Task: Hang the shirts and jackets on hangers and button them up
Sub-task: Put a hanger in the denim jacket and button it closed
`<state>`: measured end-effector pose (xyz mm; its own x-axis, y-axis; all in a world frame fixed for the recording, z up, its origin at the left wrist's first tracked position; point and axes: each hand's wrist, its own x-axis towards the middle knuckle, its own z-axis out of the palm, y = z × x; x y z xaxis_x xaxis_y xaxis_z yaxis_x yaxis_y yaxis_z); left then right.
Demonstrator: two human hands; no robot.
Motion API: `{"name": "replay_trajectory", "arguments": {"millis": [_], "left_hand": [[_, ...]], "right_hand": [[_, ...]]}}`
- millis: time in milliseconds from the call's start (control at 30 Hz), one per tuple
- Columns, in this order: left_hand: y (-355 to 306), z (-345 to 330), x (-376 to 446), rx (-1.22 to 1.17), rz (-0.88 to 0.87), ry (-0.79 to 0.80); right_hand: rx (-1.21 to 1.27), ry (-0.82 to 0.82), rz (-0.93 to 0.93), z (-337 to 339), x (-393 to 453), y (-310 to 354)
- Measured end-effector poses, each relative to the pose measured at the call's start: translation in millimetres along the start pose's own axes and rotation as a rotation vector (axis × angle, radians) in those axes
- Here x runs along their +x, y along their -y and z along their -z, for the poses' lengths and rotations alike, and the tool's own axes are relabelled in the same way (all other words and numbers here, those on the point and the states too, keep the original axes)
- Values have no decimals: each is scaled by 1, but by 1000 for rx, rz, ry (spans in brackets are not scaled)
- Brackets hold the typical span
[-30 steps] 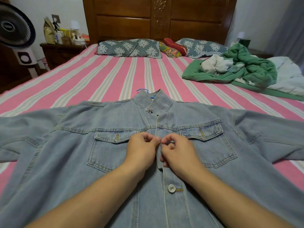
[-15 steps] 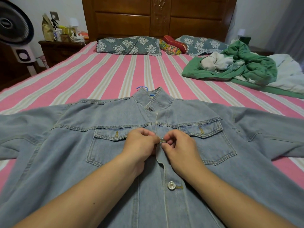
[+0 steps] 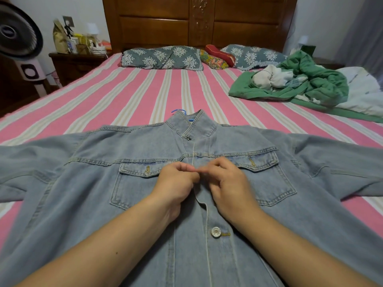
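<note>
Denim jacket (image 3: 145, 204) spread face-up across near end of bed (image 3: 134, 96), sleeves out to both sides, collar pointing toward headboard (image 3: 199, 21). Blue hanger (image 3: 177, 111) hook poking out past collar, resting on striped pink sheet. Left hand (image 3: 176, 183) and right hand (image 3: 226, 181) meeting at front opening, level with chest pockets. Left fingers curled, pinching left edge of opening; right fingers curled, pinching overlapping right edge; fingertips of both nearly touching. Button under fingers hidden, so fastened or not: cannot tell. Lower down, one metal button (image 3: 215, 232) through its hole, between forearms. Small dark fastener just below collar, too small to read.

Far right on bed: green blanket (image 3: 323, 83) crumpled, with white cloth (image 3: 269, 77) bundled on it. Two grey floral pillows (image 3: 161, 58) against headboard, small red and patterned cushion (image 3: 219, 55) between them. Nightstand (image 3: 76, 63) left of bed, crowded with small items. Fan (image 3: 16, 36) at far left edge.
</note>
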<state>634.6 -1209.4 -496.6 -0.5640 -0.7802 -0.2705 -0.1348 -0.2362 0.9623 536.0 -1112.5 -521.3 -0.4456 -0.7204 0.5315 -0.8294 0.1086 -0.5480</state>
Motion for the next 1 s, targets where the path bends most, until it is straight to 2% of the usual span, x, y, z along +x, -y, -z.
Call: {"name": "replay_trajectory", "arguments": {"millis": [100, 233, 300, 433, 500, 600, 667, 700, 833, 933, 1000], "left_hand": [[2, 4, 3, 25, 17, 45], [6, 3, 6, 144, -83, 55], [8, 4, 9, 418, -256, 23], [16, 7, 6, 1078, -652, -180], [19, 6, 9, 1228, -668, -261], [23, 8, 16, 1202, -562, -273], [24, 9, 17, 1149, -603, -265], [24, 10, 16, 1119, -625, -243], [23, 12, 14, 1094, -643, -145], [24, 13, 14, 1085, -659, -154], [25, 13, 18, 1087, -658, -157]], "right_hand": [[-190, 72, 100, 7, 2, -5], [-172, 125, 27, 9, 6, -11], [-194, 149, -17, 7, 6, -11], [-401, 187, -13, -4, -1, -8], [-400, 180, -69, -3, -1, -7], [-326, 42, -166, 14, 7, 5], [-294, -71, -172, 28, 31, 23], [-278, -46, -186, 29, 50, 31], [-413, 341, -322, -8, 121, 25], [-627, 516, -365, -30, 145, 3], [-645, 570, -386, -29, 154, -10]]}}
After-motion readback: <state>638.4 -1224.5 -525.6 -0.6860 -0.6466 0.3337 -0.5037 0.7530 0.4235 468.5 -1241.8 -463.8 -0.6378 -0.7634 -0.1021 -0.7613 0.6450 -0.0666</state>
